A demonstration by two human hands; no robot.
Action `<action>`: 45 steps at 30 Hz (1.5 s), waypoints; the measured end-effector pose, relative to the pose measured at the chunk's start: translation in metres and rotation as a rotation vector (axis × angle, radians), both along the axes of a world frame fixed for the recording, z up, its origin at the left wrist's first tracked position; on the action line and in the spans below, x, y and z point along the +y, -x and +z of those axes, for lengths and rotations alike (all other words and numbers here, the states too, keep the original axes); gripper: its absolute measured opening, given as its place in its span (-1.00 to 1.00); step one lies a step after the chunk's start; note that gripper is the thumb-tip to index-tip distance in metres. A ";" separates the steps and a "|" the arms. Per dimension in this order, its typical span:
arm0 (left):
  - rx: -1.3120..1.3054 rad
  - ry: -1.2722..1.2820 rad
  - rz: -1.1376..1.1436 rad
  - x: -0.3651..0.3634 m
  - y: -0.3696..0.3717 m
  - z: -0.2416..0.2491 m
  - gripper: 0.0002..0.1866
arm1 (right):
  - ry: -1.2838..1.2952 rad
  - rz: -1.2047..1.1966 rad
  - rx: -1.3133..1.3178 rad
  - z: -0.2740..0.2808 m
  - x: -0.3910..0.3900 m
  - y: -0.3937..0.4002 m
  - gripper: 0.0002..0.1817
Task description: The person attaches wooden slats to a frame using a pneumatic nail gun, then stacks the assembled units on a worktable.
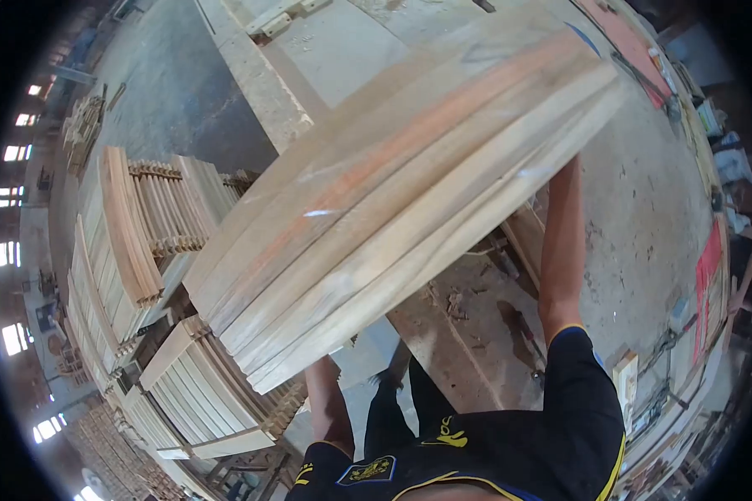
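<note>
A bundle of several long wooden boards (401,200) is lifted in front of me, tilted from lower left to upper right. An orange-red streak runs along one of the boards. My left forearm (326,401) reaches up under the near-left end of the bundle, and my left hand is hidden behind it. On the other side my right forearm (562,250) goes up to the far-right end, where the boards cover my right hand. Both arms carry the bundle between them, though neither hand's fingers show.
Left of me are stacked wooden panels with slats (209,388) and another slatted stack (129,225). A workbench (443,342) with wood shavings stands below the boards. Tools and red cloth (708,267) line the right side. Loose wood (83,125) lies farther back on the concrete floor.
</note>
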State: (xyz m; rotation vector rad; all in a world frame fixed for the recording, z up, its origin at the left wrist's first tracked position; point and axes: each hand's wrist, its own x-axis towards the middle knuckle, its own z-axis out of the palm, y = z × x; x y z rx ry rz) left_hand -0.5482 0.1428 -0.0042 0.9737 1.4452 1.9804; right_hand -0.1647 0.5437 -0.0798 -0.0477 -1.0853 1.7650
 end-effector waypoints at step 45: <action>-0.659 0.293 0.422 -0.457 -0.033 0.266 -0.01 | 0.211 0.150 -0.844 0.257 -0.501 0.150 -0.44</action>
